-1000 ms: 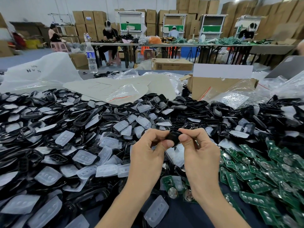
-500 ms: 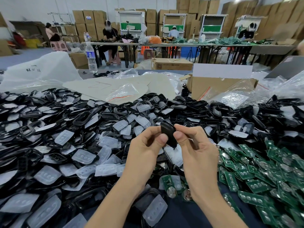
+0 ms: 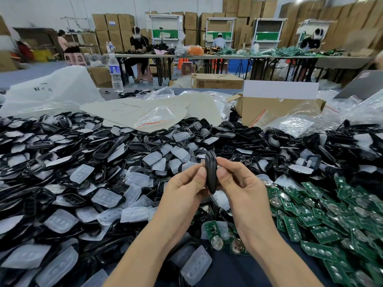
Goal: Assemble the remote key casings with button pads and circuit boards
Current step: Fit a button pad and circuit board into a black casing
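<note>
Head view: left hand (image 3: 182, 195) and right hand (image 3: 242, 191) are pinching one black casing (image 3: 211, 172) edge-on, probably pressing its halves closed; next, checking the seam.

Black key casing (image 3: 210, 172) upright, seemingly closed, above the parts heap.

assembly workshop: stacked cartons (image 3: 116, 30), workers at long tables (image 3: 207, 56)
</note>
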`<state>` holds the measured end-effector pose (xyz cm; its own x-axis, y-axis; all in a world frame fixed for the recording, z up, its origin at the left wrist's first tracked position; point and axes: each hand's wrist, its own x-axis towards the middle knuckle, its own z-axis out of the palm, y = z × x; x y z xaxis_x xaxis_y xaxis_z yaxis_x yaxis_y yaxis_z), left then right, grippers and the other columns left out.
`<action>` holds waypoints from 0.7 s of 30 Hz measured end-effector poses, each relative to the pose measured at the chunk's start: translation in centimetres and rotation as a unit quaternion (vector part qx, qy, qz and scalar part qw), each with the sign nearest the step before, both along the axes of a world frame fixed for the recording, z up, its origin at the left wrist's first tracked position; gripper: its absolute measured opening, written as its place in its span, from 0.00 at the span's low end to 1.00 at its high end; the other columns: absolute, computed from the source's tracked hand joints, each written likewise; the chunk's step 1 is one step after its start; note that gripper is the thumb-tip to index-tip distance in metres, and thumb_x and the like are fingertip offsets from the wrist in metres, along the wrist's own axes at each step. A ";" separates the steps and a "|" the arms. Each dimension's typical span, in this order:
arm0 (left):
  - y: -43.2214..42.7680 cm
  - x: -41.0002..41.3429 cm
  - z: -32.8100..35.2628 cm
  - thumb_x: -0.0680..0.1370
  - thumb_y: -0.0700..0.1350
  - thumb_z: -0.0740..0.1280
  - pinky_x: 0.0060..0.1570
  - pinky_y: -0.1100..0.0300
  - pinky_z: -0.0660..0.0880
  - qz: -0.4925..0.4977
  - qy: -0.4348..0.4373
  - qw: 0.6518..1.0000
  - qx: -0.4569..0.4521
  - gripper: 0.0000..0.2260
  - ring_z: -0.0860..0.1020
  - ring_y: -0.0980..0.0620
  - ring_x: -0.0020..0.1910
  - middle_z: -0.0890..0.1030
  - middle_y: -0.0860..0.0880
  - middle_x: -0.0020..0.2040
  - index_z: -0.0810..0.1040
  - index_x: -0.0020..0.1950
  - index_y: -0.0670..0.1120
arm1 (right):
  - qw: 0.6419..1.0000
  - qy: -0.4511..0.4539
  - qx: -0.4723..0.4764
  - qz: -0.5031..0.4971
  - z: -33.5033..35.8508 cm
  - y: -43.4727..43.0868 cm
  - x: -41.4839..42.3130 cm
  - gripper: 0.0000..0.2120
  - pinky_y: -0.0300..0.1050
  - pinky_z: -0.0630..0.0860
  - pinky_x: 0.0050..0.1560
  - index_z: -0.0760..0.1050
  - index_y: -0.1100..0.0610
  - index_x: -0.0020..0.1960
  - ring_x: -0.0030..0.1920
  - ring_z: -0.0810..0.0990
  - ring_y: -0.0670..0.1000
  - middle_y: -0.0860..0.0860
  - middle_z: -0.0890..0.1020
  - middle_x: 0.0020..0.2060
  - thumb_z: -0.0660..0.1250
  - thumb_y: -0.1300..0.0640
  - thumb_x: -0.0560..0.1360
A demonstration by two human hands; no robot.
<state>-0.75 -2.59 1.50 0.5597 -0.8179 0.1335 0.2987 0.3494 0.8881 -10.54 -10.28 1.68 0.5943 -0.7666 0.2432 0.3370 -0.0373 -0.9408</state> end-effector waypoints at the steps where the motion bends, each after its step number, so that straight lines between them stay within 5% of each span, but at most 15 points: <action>1: -0.1 0.0 -0.1 0.77 0.45 0.65 0.55 0.53 0.80 0.014 -0.007 1.000 0.002 0.15 0.84 0.46 0.52 0.85 0.40 0.56 0.82 0.59 0.41 | 1.000 0.001 -0.001 0.002 -0.1 -0.1 0.0 0.10 0.45 0.81 0.55 0.85 0.45 0.52 0.56 0.85 0.51 0.49 0.87 0.53 0.72 0.49 0.71; 5: -0.1 0.0 -0.3 0.79 0.47 0.67 0.52 0.57 0.81 0.084 -0.106 0.990 0.032 0.08 0.85 0.48 0.52 0.87 0.46 0.51 0.85 0.53 0.51 | 1.000 0.005 0.009 -0.007 -0.4 -0.3 0.1 0.14 0.51 0.80 0.58 0.83 0.41 0.55 0.56 0.84 0.51 0.48 0.86 0.53 0.72 0.47 0.70; 9: 0.1 -0.3 -0.2 0.84 0.42 0.61 0.50 0.66 0.78 0.113 -0.202 0.971 0.057 0.11 0.84 0.55 0.52 0.87 0.53 0.50 0.83 0.56 0.52 | 0.999 0.042 -0.016 -0.021 -0.5 -0.4 0.1 0.16 0.43 0.82 0.51 0.82 0.40 0.57 0.54 0.84 0.48 0.43 0.85 0.50 0.72 0.45 0.69; 13: 0.5 -0.8 0.4 0.84 0.49 0.61 0.49 0.71 0.75 0.095 -0.237 0.965 0.060 0.12 0.83 0.59 0.52 0.86 0.55 0.51 0.85 0.56 0.53 | 0.997 0.064 -0.031 -0.024 -0.5 -0.4 0.0 0.15 0.39 0.80 0.45 0.82 0.45 0.56 0.49 0.84 0.48 0.47 0.84 0.48 0.73 0.47 0.70; 18: 0.2 -0.2 0.0 0.82 0.49 0.63 0.53 0.55 0.80 0.157 -0.210 0.962 0.075 0.09 0.84 0.53 0.49 0.86 0.52 0.47 0.83 0.53 0.50 | 0.997 0.062 -0.033 -0.029 -0.8 -0.6 0.1 0.11 0.39 0.81 0.43 0.84 0.44 0.54 0.42 0.84 0.48 0.50 0.85 0.45 0.69 0.58 0.79; 21: 0.1 0.0 -0.3 0.82 0.48 0.63 0.54 0.48 0.80 0.170 -0.191 0.963 0.087 0.09 0.83 0.51 0.47 0.85 0.49 0.46 0.82 0.52 0.47 | 0.997 0.076 -0.018 -0.021 -1.1 -0.4 0.4 0.08 0.42 0.83 0.44 0.84 0.46 0.53 0.45 0.86 0.51 0.48 0.87 0.45 0.69 0.57 0.80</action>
